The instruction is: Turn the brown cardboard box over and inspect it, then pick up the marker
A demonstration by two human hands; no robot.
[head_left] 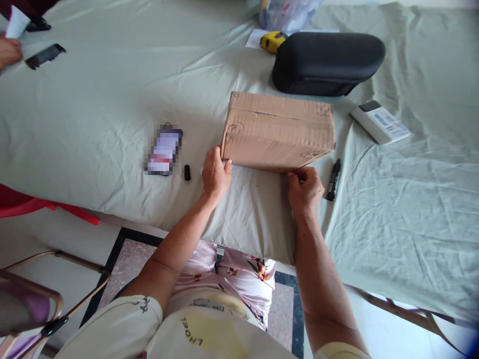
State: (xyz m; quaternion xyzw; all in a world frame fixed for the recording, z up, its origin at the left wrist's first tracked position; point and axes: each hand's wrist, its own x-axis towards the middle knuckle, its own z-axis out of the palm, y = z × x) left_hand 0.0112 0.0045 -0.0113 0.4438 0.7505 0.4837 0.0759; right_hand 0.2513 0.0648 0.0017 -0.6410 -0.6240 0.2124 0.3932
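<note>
A brown cardboard box (279,129) with pen marks near its corners stands on the cloth-covered table in front of me. My left hand (217,174) grips its near left bottom corner, thumb in front and fingers along the side. At the near right bottom edge, my right hand (306,192) has its fingers curled against the box, partly beneath it. A black marker (334,179) without its cap lies just right of my right hand. The black cap (187,172) rests left of my left hand, beside a phone (163,151) with a lit, blurred screen.
Behind the box are a black zip case (329,62), a yellow tape measure (273,42) and a clear plastic container (288,15). A white box with a label (380,122) lies at the right. Another person's hand (9,51) is at far left, near a dark object (45,56).
</note>
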